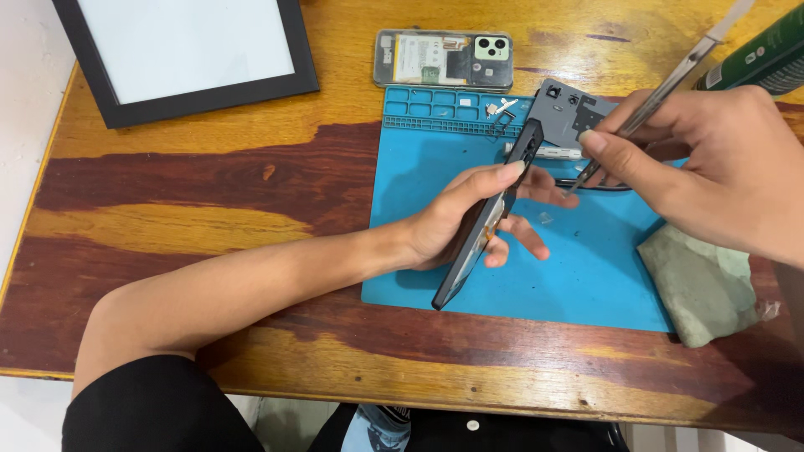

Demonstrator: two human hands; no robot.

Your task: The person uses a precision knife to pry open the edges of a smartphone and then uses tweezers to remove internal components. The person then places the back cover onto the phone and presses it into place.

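A brown varnished wooden counter (209,201) carries a blue rubber repair mat (586,276) at centre right. A black-framed white board (184,50) lies far left; a grey-green folded cloth (699,289) sits near right. Over the mat, the left hand (469,222) grips a dark slim phone (490,213) tilted on edge. The right hand (712,159) pinches silver metal tweezers (662,88), their tip just right of the phone.

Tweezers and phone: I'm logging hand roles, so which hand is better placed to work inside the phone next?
Probably the right hand: it grips the tweezers, tips down beside the phone. The left hand is wrapped around the phone, holding it on edge over the blue mat.
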